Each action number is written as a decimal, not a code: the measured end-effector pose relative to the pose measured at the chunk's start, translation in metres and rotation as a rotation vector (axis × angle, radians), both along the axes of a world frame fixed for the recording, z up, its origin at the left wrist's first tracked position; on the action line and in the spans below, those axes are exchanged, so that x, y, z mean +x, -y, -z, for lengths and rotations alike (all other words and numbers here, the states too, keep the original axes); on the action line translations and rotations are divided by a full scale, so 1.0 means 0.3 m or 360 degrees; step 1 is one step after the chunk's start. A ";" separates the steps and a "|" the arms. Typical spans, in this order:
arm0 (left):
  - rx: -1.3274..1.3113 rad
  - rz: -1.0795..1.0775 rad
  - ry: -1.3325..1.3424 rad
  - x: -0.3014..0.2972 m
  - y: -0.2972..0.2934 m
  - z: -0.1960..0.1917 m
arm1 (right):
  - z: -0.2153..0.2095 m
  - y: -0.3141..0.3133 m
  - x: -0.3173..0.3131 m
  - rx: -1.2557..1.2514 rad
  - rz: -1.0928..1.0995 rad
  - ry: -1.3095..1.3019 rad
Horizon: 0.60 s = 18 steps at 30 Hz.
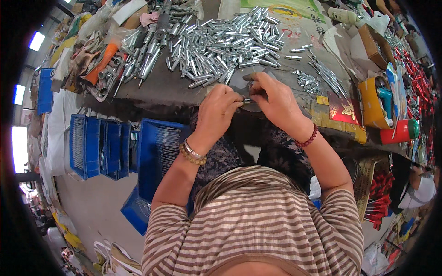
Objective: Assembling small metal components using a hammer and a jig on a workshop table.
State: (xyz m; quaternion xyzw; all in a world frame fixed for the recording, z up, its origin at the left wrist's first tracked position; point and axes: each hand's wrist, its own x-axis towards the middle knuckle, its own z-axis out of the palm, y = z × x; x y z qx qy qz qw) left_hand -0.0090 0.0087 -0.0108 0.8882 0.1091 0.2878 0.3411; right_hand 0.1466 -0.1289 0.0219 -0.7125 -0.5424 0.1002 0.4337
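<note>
Both hands meet at the near edge of the workbench [184, 94]. My left hand [217, 110] is closed in a pinch on one end of a thin metal rod [247, 100]. My right hand [278, 99] is closed, its thumb and fingertips drawn together by the rod's other end; what sits between them is small and mostly hidden. Just beyond my hands lies a large heap of shiny metal tubes [230, 43]. Right of my right hand are a small pile of short metal parts [307, 82] and a bundle of long thin metal rods [328, 76].
Blue bins [154, 138] with thin metal rods stand below the bench on the left. Tools and an orange-handled item [102, 64] clutter its left end. A red card [343, 110], a yellow container [374, 102] and a red jar [396, 132] are at right. Red-handled pieces [380, 198] fill a basket.
</note>
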 end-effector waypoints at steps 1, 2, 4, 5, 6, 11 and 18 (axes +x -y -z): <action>0.0004 -0.0005 -0.0004 0.000 0.000 0.000 | 0.005 0.003 0.000 -0.0014 -0.0006 0.0073; 0.0003 -0.0009 -0.0003 -0.001 0.000 -0.001 | 0.005 0.003 0.001 -0.0016 -0.0009 0.0074; -0.0015 -0.0005 -0.0013 0.000 0.000 -0.003 | -0.008 0.002 0.000 -0.0078 -0.0013 0.0134; -0.0016 -0.0005 -0.0012 0.000 -0.002 -0.001 | -0.007 -0.001 -0.001 -0.0079 -0.0013 0.0135; -0.0003 -0.0003 -0.0017 -0.001 -0.004 0.000 | -0.005 -0.007 -0.002 -0.0058 -0.0051 0.0169; -0.0005 -0.0005 -0.0025 0.001 -0.006 0.004 | -0.007 -0.018 -0.001 0.0016 -0.0130 0.0311; -0.0038 -0.0084 0.0029 0.011 0.002 0.037 | -0.049 -0.012 -0.049 -0.0052 -0.0194 0.0751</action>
